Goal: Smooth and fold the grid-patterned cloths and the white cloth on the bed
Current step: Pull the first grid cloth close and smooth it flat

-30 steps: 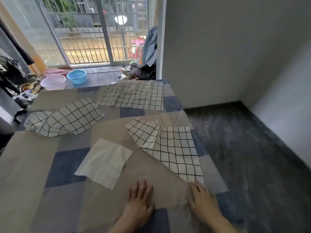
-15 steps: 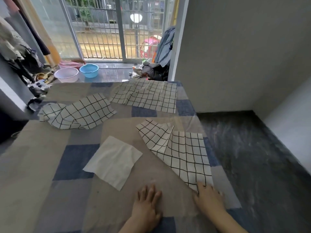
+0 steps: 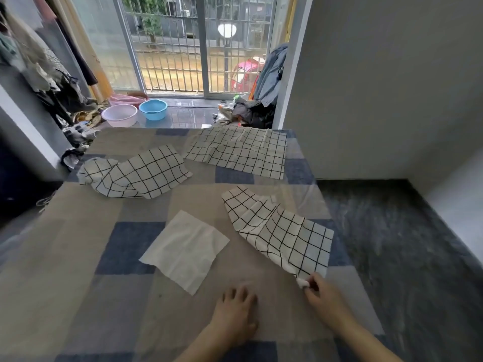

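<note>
Head view: right hand point(image 3: 322, 296) pinching near corner of grid cloth point(image 3: 282, 231) beside white cloth point(image 3: 185, 250); left hand point(image 3: 239, 312) spread flat on bed point(image 3: 78, 257). Next: pull cloth flat, smooth.

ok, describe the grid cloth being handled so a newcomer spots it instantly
Start at the checked bed and go to its right edge, nearest the camera. The grid cloth there lies right of the white cloth; alone among three, the right hand pinches its near corner.
</note>
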Action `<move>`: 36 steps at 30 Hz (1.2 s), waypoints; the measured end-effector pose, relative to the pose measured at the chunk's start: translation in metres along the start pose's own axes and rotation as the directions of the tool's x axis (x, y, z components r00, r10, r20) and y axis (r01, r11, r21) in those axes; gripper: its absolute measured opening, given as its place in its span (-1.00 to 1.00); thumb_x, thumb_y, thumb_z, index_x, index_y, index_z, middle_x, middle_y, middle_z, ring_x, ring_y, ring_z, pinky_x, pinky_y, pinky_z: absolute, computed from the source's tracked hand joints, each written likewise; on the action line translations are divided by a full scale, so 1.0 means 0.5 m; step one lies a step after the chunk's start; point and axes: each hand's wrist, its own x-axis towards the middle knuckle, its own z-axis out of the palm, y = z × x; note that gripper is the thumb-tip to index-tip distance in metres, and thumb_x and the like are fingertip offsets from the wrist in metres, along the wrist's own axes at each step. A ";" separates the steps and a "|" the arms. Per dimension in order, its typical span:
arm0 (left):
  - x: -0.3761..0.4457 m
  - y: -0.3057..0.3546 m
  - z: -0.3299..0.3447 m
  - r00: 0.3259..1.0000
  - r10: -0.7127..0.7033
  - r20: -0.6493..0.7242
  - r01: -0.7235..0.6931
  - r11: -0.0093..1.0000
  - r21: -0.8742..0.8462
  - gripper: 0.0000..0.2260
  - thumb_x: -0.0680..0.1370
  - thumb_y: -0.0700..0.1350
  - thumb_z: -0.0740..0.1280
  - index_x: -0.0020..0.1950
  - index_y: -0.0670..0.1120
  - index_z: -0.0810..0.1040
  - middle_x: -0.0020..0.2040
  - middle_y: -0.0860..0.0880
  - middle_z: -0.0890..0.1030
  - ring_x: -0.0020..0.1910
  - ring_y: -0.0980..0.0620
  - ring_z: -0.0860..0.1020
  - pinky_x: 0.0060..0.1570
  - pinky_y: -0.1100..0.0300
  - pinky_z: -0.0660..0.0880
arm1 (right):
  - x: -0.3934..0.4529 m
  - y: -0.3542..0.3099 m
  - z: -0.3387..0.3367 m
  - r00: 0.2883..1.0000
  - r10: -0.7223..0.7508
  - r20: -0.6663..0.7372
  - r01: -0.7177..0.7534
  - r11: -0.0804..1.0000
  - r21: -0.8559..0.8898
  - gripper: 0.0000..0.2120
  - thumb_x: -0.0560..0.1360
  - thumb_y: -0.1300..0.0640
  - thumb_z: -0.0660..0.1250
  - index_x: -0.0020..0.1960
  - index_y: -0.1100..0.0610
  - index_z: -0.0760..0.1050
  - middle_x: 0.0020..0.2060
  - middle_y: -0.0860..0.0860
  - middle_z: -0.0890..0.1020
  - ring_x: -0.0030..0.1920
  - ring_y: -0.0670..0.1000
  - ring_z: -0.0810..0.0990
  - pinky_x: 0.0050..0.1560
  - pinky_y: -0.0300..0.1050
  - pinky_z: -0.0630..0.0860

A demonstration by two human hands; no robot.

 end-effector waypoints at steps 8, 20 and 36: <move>0.017 0.065 -0.075 0.898 0.068 -0.435 -0.250 0.892 -0.376 -0.83 0.50 0.02 0.19 -0.04 0.02 0.54 -0.02 0.11 0.52 -0.04 0.08 0.50 -0.03 0.08 0.48 | -0.020 -0.026 -0.042 0.976 -0.032 0.217 0.076 0.978 -0.195 -0.79 0.37 0.18 0.36 -0.31 -0.04 0.35 -0.37 -0.11 0.47 -0.29 -0.16 0.44 -0.30 -0.27 0.34; 0.108 -0.013 -0.075 0.960 0.279 -0.020 -0.273 0.950 0.151 -0.37 0.61 0.07 0.17 0.59 0.04 -0.08 0.59 0.01 -0.20 0.55 0.04 -0.24 0.51 -0.01 -0.21 | -0.057 -0.016 -0.078 0.831 0.405 0.382 -0.134 0.812 -0.568 -0.77 0.53 -0.07 0.28 0.06 0.08 0.50 0.02 0.00 0.58 0.02 0.01 0.56 0.02 -0.13 0.51; 0.061 0.002 -0.067 0.946 0.253 -0.201 -0.275 0.957 -0.093 -0.49 0.51 -0.05 0.31 0.45 0.09 0.28 0.47 0.07 0.26 0.45 0.02 0.22 0.44 0.05 0.18 | -0.041 0.075 -0.044 0.977 0.147 0.156 -0.066 0.898 -0.435 0.04 0.47 0.05 0.38 0.52 -0.01 -0.42 0.39 0.16 0.36 0.05 0.03 0.55 -0.05 -0.17 0.50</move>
